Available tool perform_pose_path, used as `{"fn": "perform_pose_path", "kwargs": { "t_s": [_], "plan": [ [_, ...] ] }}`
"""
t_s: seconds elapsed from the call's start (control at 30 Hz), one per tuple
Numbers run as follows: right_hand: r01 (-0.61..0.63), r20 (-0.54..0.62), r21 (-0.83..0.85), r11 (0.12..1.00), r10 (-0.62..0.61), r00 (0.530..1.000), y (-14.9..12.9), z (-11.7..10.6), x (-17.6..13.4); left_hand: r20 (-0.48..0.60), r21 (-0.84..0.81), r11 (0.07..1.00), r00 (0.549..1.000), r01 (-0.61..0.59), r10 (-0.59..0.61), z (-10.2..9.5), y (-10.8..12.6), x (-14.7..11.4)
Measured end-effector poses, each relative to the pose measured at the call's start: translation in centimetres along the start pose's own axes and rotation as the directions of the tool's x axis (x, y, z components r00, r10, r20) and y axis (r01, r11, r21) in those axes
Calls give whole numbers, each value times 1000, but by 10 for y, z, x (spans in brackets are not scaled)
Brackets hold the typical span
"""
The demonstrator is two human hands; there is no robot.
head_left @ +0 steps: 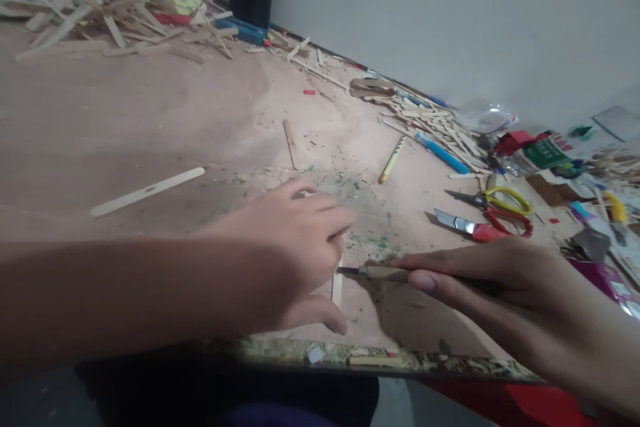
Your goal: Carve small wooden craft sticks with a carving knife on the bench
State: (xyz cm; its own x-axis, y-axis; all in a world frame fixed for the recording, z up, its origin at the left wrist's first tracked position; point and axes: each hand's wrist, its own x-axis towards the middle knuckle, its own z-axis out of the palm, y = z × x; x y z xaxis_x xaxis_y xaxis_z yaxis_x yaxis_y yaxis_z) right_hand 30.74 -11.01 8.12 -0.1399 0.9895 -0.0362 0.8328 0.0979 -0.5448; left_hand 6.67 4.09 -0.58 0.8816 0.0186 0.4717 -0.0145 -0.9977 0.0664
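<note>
My right hand [480, 280] grips a carving tool [387, 273] by its wooden handle, thumb and fingers closed around it. Its thin dark metal tip meets a narrow wooden craft stick [337, 289] on the table. My left hand [300, 233] bends over that same stick and holds it down, the fingers covering its far part. The left thumb rests nearer the table edge. Farther left lies a craft stick with a small dark slot [150, 191], touched by neither hand. A shorter brown stick [291, 144] is beyond my left fingers.
Yellow-handled scissors [507, 199], a red utility knife [470, 225], a blue cutter [443, 153] and a striped pencil [393, 160] lie on the right. Piles of sticks [110, 7] stand at the back left and along the wall. Green shavings [370, 240] dot the wooden table [240, 120].
</note>
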Motion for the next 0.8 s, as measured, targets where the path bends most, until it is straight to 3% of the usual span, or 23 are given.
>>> {"fn": "perform_pose_path", "kwargs": {
  "t_s": [0.17, 0.37, 0.57, 0.67, 0.8],
  "plan": [
    [25, -58, 33, 999, -23, 998, 10, 0, -4, 93, -32, 999, 996, 5, -2, -7, 0, 1],
    [35, -20, 59, 998, -34, 999, 30, 4, -10, 3, -143, 989, 999, -33, 34, -3, -7, -1],
    [19, -49, 100, 995, -14, 999, 30, 10, -14, 187, -324, 946, 979, -17, 81, -19, -22, 2],
    [29, -56, 89, 996, -24, 998, 24, 10, -16, 149, -318, 948, 986, -25, 76, -24, -27, 6],
    [47, -159, 74, 996, -34, 987, 26, 11, -20, 136, -284, 958, 991, 44, -5, -23, -27, 6]
  ]
}}
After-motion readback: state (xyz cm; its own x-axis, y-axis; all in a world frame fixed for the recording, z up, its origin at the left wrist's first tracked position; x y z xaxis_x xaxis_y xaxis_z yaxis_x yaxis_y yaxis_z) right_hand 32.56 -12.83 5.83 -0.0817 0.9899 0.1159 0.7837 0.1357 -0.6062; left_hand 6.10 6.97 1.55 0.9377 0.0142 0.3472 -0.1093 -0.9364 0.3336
